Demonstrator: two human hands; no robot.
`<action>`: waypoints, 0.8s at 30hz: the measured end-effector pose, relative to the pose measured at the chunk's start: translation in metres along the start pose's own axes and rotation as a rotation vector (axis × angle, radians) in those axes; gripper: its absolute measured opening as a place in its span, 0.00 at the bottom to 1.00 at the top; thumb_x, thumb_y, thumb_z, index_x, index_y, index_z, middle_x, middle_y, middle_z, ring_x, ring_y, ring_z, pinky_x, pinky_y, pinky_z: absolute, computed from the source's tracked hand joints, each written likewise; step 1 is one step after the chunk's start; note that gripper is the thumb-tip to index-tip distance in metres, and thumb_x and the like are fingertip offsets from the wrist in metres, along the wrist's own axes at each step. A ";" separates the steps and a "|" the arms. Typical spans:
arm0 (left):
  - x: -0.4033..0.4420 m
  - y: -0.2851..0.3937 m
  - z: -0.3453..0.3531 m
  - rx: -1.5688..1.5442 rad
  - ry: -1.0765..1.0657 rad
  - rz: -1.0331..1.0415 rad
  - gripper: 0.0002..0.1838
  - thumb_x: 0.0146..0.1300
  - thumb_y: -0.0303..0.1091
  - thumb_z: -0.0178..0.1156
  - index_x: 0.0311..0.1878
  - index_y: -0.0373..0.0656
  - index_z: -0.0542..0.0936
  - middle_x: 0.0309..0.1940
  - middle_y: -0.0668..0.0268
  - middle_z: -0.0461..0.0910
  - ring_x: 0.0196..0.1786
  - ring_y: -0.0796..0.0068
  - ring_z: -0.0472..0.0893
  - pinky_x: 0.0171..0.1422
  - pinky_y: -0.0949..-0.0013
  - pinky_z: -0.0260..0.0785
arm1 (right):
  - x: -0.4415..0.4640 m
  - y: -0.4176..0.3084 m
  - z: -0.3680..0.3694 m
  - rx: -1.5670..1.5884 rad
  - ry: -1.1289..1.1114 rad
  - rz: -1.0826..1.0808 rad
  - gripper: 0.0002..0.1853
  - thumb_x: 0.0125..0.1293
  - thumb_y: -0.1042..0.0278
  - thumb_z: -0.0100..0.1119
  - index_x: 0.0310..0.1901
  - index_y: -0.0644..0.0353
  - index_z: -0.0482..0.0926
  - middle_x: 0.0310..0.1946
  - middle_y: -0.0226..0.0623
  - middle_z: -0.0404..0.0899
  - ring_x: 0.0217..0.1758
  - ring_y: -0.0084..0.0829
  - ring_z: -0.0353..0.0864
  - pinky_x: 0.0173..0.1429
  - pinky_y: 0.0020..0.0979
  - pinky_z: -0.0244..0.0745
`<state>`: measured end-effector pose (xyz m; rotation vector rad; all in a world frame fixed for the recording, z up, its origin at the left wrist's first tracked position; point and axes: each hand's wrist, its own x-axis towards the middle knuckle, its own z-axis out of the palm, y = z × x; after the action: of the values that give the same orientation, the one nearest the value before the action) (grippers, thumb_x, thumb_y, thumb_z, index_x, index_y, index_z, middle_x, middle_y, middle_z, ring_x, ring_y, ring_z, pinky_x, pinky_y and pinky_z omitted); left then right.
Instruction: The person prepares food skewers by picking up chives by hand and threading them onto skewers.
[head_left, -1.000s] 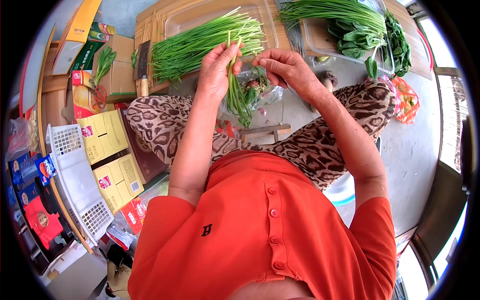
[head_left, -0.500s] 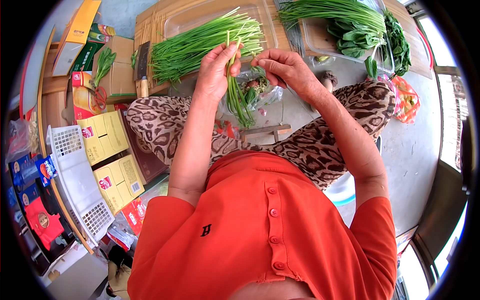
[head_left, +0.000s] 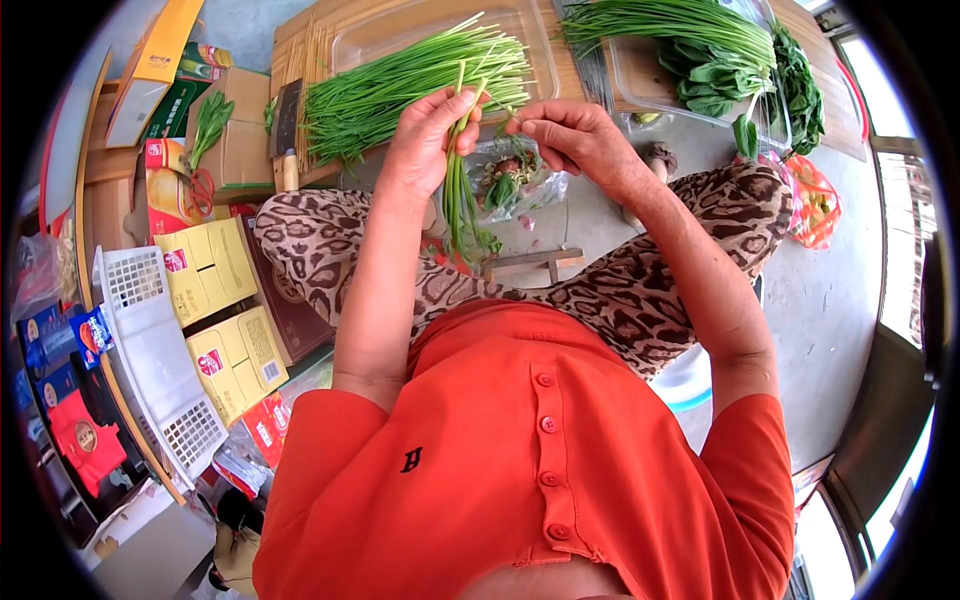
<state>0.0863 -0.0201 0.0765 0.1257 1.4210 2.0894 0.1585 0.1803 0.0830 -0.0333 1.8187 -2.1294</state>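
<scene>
My left hand [head_left: 435,138] is closed around a small bunch of chives [head_left: 460,205], their pale ends sticking up past the fingers and the green leaves hanging down. Just to the right, my right hand [head_left: 575,145] pinches with thumb and forefinger at a thin green-brown wisp [head_left: 508,122], too small to make out fully. Beyond both hands, a large pile of chives [head_left: 415,90] lies across a clear plastic tray [head_left: 540,40]. Below the hands, a clear plastic bag [head_left: 540,195] on the floor holds plant scraps.
A cleaver [head_left: 287,130] lies on the table's left part. At the back right, another tray [head_left: 630,80] carries more chives and leafy greens [head_left: 705,75]. Yellow boxes [head_left: 205,270] and a white plastic rack [head_left: 160,340] are on the left; an orange bag [head_left: 815,200] sits on the right floor.
The bunch in my left hand now hangs slightly more to the left, showing more of the scrap bag. My right hand has shifted only slightly and still pinches.
</scene>
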 end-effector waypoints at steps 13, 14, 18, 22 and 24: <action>0.000 0.006 -0.002 0.113 -0.005 -0.008 0.13 0.62 0.36 0.62 0.42 0.35 0.79 0.27 0.71 0.74 0.23 0.83 0.68 0.26 0.80 0.58 | -0.003 -0.007 0.000 0.010 -0.011 0.010 0.10 0.70 0.67 0.52 0.43 0.62 0.81 0.16 0.22 0.66 0.19 0.13 0.62 0.25 0.18 0.60; 0.000 0.005 -0.003 0.125 -0.007 -0.013 0.13 0.62 0.36 0.62 0.42 0.35 0.79 0.27 0.71 0.74 0.23 0.83 0.68 0.26 0.80 0.57 | -0.003 -0.006 0.000 0.010 -0.011 0.010 0.10 0.70 0.67 0.52 0.43 0.62 0.81 0.16 0.22 0.66 0.19 0.13 0.62 0.25 0.18 0.60; 0.000 0.004 -0.003 0.137 -0.023 -0.018 0.13 0.62 0.36 0.62 0.42 0.36 0.80 0.27 0.71 0.74 0.23 0.84 0.68 0.26 0.80 0.57 | -0.003 -0.002 0.001 -0.012 -0.012 -0.011 0.11 0.71 0.62 0.51 0.45 0.57 0.81 0.14 0.20 0.64 0.16 0.11 0.58 0.21 0.17 0.50; -0.002 -0.001 0.000 0.229 -0.017 -0.055 0.12 0.62 0.35 0.63 0.42 0.36 0.80 0.26 0.71 0.75 0.24 0.83 0.70 0.26 0.81 0.59 | -0.002 -0.003 0.002 -0.046 0.029 0.016 0.11 0.71 0.62 0.50 0.44 0.58 0.81 0.15 0.19 0.65 0.17 0.11 0.58 0.22 0.17 0.51; -0.003 -0.004 0.006 0.126 -0.040 -0.076 0.12 0.62 0.36 0.62 0.42 0.37 0.80 0.27 0.70 0.77 0.25 0.82 0.72 0.29 0.80 0.63 | 0.000 -0.001 0.002 -0.034 0.036 0.018 0.11 0.71 0.63 0.50 0.43 0.58 0.81 0.16 0.19 0.65 0.18 0.11 0.59 0.22 0.17 0.52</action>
<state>0.0926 -0.0161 0.0760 0.1605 1.5101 1.9259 0.1585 0.1786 0.0841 0.0130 1.8679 -2.0996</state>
